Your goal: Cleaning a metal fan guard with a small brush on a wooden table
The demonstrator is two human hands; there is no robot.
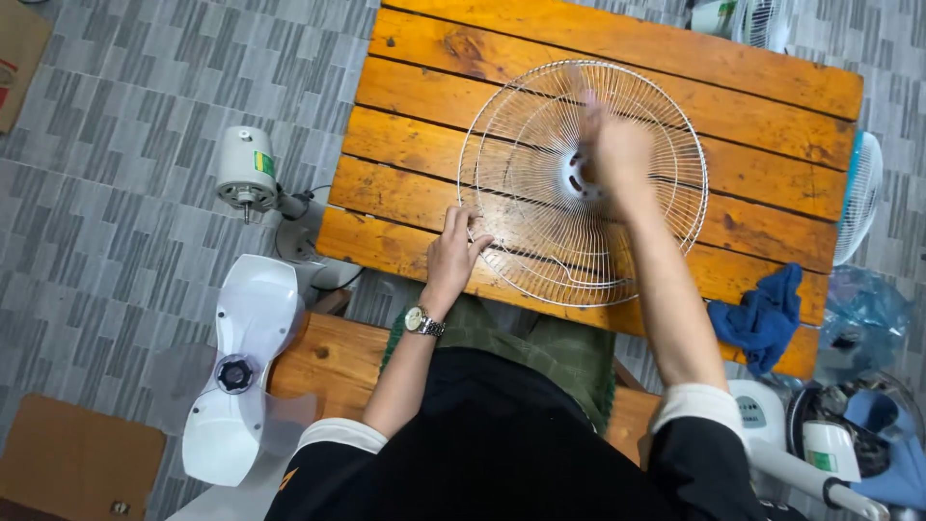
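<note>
Across the frame's centre, the wire fan grille (583, 183) lay flat on the wooden table (424, 154); my left hand (453, 253) pinned its rim with loosely spread fingers, steadying it, while my right hand (617, 154) blurred over the hub, grip unclear.

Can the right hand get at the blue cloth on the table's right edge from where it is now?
Probably yes. The right hand rests at the hub of the wire fan guard, while the blue cloth lies beside that forearm on the wooden table, with nothing lying between them.
</note>
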